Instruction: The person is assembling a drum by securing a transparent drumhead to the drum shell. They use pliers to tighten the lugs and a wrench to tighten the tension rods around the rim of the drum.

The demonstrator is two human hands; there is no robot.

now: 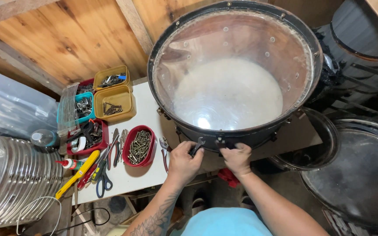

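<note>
Gripping black metal tool (197,146), left hand (183,163), round clear-skinned drum (235,74)

We see both forearms rising from about six o'clock toward the centre, the hands meeting close together just below the middle, the two near each other but not touching. The left hand (183,161), on a tattooed forearm that enters from seven o'clock, is curled in a fist with knuckles up and the thumb side pointing toward one o'clock, its fingers closed around something dark. The right hand (237,158), on a bare forearm coming in from five o'clock, lies palm down with its fingers bent and pressed forward toward twelve o'clock, the wrist nearly straight.
</note>
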